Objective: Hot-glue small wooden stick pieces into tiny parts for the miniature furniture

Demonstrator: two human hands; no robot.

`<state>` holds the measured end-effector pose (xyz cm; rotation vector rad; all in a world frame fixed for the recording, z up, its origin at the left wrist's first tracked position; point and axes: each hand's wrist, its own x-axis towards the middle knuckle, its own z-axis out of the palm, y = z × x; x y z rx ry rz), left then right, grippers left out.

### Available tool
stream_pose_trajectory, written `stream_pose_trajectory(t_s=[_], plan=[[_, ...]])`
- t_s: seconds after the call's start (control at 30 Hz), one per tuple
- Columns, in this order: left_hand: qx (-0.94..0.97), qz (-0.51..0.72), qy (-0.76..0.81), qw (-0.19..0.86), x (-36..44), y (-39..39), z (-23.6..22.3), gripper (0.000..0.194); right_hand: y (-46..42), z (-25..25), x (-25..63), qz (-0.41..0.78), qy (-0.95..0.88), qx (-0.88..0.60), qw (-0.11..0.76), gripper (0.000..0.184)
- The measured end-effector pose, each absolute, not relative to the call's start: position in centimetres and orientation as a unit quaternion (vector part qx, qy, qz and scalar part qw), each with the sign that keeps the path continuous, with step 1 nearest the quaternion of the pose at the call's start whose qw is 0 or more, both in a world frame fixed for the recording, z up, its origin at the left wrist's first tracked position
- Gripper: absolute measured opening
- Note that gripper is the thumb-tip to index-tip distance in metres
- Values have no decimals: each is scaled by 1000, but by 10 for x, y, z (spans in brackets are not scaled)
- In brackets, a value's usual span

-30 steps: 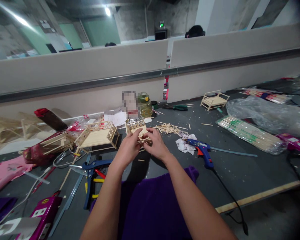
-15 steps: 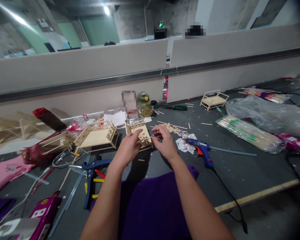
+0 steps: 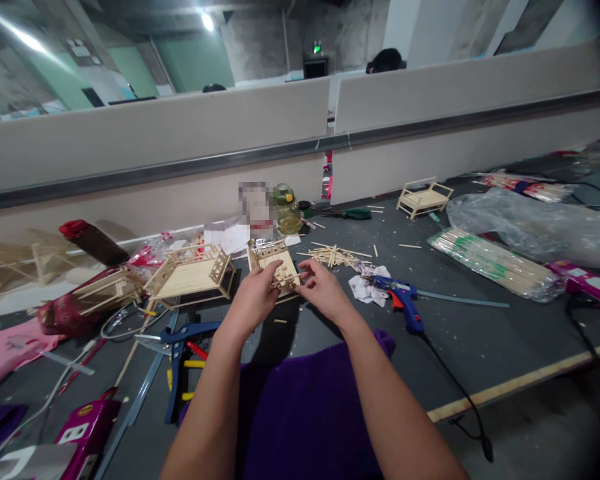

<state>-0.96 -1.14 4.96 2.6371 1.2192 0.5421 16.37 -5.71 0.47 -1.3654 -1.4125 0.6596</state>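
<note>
A miniature bed of thin wooden sticks stands in front of me, a latticed panel at its far end. My left hand is closed at its near left corner, thumb and fingers pinching a small latticed stick piece. From the right, my right hand pinches the other end of that piece, its thumb and forefinger close together. My fingers partly hide the piece, so I cannot tell whether it is joined to the bed. A larger stick-built bed stands left of my left hand.
Loose sticks lie behind my right hand. A blue glue gun rests to the right, near bagged sticks and a small stick-built bench. Blue-handled cutters lie left of my forearm. A low partition closes the back.
My right hand has come slightly closer to the stick piece and its fingers have drawn together. My left hand stays at the bed. The whole view has shifted a little.
</note>
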Motion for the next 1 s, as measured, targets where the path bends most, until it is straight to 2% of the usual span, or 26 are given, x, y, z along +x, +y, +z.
stream_pose_trajectory(t_s=[0.27, 0.37, 0.53, 0.73, 1.0], plan=[[869, 160, 467, 39, -1, -22, 53, 54, -55, 9, 162, 287, -554, -579, 525, 34], [861, 171, 479, 27, 3, -26, 53, 53, -56, 6, 167, 353, -481, -605, 528, 29], [857, 170, 484, 45, 3, -25, 53, 54, -58, -3, 167, 481, -418, -588, 498, 7], [861, 166, 479, 49, 1, -20, 52, 56, -61, 3, 148, 630, -361, -506, 466, 11], [865, 161, 473, 54, 2, -20, 52, 55, -61, 6, 135, 674, -308, -465, 484, 12]])
